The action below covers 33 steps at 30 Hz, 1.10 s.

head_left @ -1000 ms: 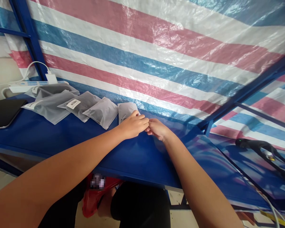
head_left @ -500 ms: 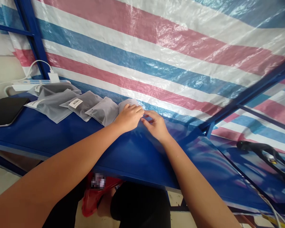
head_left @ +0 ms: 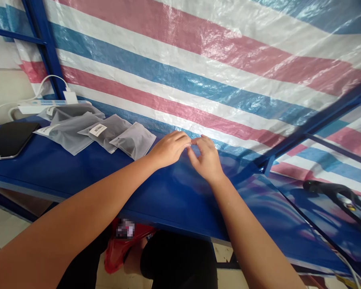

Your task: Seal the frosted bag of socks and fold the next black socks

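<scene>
My left hand [head_left: 172, 148] is over the back of the blue table [head_left: 165, 196], fingers bent and closed in a pinch. My right hand [head_left: 207, 158] is just right of it, its thumb and forefinger meeting the left fingertips. Whatever is between them is hidden behind the hands. Nearest to my left hand lies a frosted grey zip bag [head_left: 134, 140]. Beside it, to the left, is a grey bag with a barcode label [head_left: 98, 129]. Farther left lie another frosted bag [head_left: 70, 134] and a darker grey bag [head_left: 75, 111] behind it.
A black flat device [head_left: 9, 138] lies at the table's left end. Behind it is a white power strip [head_left: 33, 108] with a charger [head_left: 70, 96] and cable. A striped plastic sheet [head_left: 168, 76] hangs behind the table. A black strap-like object [head_left: 333, 190] lies at right.
Both hands have shifted slightly right, still together at the fingertips. A pale frosted bag seen behind my left hand earlier is now out of sight. The view has shifted a little.
</scene>
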Each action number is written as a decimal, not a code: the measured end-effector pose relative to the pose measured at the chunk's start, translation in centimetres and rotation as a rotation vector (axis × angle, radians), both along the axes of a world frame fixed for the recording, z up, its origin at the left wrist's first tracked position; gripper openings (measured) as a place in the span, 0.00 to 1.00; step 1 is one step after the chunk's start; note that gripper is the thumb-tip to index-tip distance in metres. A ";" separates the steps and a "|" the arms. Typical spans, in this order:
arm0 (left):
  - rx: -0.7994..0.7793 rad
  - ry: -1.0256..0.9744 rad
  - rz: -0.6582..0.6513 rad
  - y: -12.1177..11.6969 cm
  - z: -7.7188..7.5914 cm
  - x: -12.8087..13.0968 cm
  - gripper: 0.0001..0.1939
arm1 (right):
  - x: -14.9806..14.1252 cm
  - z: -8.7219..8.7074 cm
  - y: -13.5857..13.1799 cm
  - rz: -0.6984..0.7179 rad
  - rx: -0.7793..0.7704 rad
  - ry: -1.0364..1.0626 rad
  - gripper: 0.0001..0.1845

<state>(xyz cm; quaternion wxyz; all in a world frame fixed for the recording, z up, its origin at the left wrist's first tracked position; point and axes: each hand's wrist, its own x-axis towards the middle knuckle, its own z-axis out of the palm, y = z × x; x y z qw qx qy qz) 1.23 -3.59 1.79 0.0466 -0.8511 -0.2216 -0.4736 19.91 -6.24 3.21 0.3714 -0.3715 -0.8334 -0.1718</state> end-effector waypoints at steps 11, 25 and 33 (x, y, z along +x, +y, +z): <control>0.134 0.205 0.167 -0.1 0.1 -0.7 0.10 | 0.0 -0.3 0.2 0.008 -0.048 0.011 0.09; 0.253 0.198 0.168 -1.5 1.4 -0.4 0.14 | 2.8 -0.6 2.1 -0.142 -0.037 -0.042 0.11; 0.165 0.010 0.191 -0.3 1.2 -1.3 0.10 | 5.8 0.1 2.6 -0.410 0.063 -0.075 0.11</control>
